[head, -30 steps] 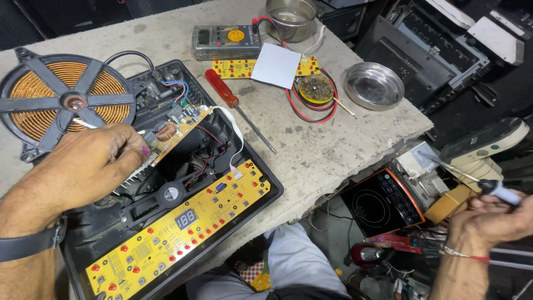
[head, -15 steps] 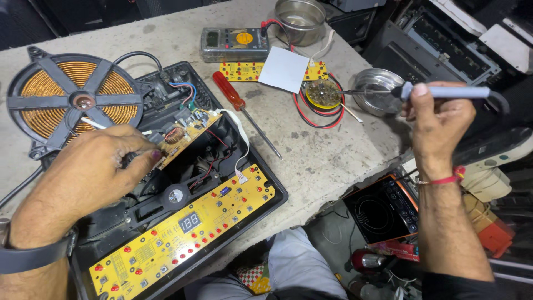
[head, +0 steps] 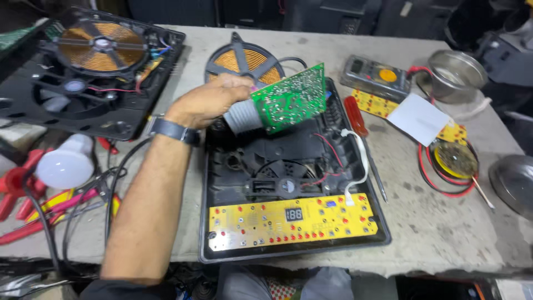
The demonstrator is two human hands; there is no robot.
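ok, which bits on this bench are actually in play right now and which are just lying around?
In play:
left hand
green circuit board, lifted and tilted in that hand
grey heatsink on the board
open black cooker base
yellow control panel board
copper coil

Lying about:
multimeter
red screwdriver
white bulb
steel bowl
second opened cooker

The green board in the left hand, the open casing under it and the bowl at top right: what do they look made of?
Green board: likely fibreglass laminate, glossy, dotted with silvery solder points. Casing: apparently moulded black plastic, matte, ribbed. Bowl: probably steel, grey and reflective.
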